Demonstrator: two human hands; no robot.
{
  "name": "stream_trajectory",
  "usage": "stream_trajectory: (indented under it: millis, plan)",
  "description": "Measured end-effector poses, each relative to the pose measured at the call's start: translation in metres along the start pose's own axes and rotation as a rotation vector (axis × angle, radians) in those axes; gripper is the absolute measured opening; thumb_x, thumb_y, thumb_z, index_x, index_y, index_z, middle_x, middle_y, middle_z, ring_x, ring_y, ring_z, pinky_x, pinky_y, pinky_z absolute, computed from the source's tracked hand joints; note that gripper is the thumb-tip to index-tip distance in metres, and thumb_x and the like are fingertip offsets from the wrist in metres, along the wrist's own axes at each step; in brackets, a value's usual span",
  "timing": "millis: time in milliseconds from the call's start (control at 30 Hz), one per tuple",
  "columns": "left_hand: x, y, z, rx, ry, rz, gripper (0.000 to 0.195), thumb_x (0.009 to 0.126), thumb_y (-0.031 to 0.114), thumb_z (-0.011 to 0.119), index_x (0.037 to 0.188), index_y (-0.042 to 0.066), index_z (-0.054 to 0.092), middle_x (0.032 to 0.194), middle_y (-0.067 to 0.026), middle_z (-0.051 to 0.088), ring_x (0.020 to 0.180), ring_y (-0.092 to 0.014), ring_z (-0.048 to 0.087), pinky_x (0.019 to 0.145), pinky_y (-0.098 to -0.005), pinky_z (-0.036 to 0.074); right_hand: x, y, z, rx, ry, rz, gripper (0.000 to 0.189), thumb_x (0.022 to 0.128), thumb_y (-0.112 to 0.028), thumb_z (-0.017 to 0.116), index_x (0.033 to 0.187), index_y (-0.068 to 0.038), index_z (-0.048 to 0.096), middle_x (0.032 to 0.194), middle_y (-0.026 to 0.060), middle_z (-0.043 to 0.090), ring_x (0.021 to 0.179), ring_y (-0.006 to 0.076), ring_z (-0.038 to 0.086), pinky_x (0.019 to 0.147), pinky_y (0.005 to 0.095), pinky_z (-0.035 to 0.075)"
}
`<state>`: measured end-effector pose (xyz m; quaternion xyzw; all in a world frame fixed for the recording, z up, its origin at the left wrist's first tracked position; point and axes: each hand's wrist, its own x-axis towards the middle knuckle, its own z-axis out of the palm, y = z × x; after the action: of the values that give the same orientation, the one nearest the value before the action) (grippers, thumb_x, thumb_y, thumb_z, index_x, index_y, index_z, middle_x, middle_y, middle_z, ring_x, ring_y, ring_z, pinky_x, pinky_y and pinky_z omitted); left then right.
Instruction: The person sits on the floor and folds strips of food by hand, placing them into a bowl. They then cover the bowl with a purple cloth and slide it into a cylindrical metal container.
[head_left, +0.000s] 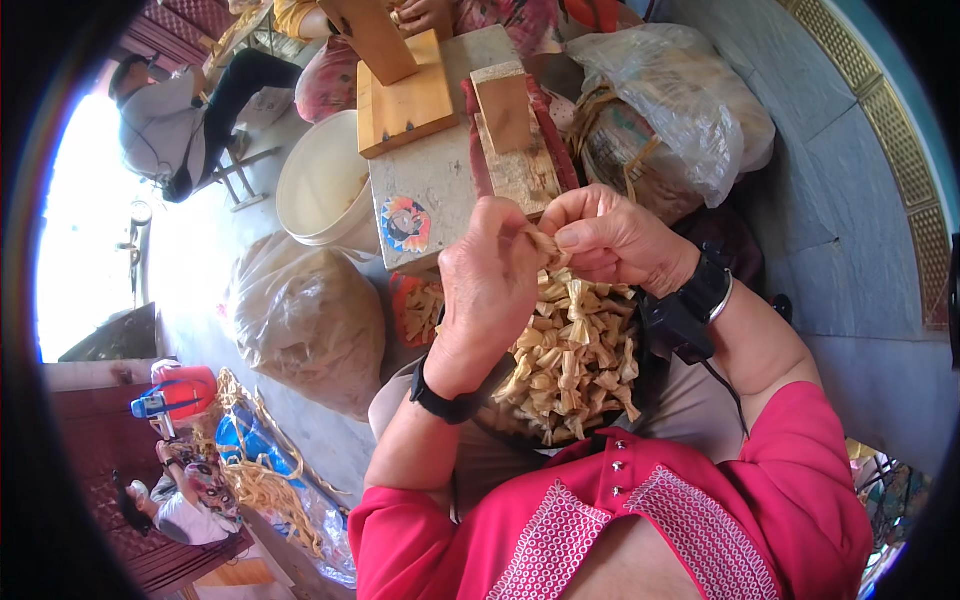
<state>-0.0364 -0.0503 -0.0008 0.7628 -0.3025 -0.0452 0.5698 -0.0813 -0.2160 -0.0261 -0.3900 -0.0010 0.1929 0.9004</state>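
Between the fingertips of both hands is a small knotted piece of pale dried plant fibre. My left hand grips its left end, the back of the hand facing up and hiding part of the piece. My right hand pinches the other end between thumb and forefinger. Just below, a dark container on my lap holds a heap of similar knotted fibre pieces. Ahead of my hands stands a worn bench, bearing a wooden block on a rough board.
A wooden stand sits on the bench's far left. Left are a white bucket and a stuffed plastic bag; right is another plastic-covered sack. People sit across and at left. Long fibre strips lie lower left.
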Motion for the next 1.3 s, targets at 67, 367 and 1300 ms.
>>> stream_trajectory:
  millis: [67,367,1300]
  plan:
    - [0.001,-0.005,-0.004,0.111,0.044,0.076,0.008,0.078,-0.007,0.052,0.082,0.0,0.052,0.064,-0.0108,0.056,0.059,-0.019,0.057,0.053,-0.0278,0.045,-0.001,0.003,-0.002,0.184,-0.077,0.011,0.011,0.081,-0.009,0.062,0.09,-0.001,0.062,0.06,-0.0026,0.05,0.045,0.0028,0.039,0.037,0.0177,0.026]
    - [0.006,0.002,-0.022,0.217,-0.265,0.141,0.015,0.075,0.008,0.065,0.076,-0.004,0.056,0.06,-0.0077,0.053,0.055,-0.009,0.053,0.054,-0.0227,0.044,0.0,0.0,0.005,-0.021,0.167,-0.138,0.012,0.081,-0.007,0.061,0.092,-0.002,0.061,0.061,-0.0029,0.049,0.045,0.0029,0.038,0.038,0.0171,0.028]
    - [0.021,-0.013,-0.032,0.239,-0.629,-0.023,0.015,0.083,0.014,0.055,0.082,0.0,0.05,0.067,-0.0171,0.054,0.059,-0.033,0.053,0.057,-0.0357,0.043,-0.004,-0.022,0.001,-1.145,0.227,-0.296,0.009,0.079,-0.008,0.062,0.076,0.001,0.061,0.06,-0.0023,0.053,0.058,0.0025,0.043,0.053,0.0216,0.037]
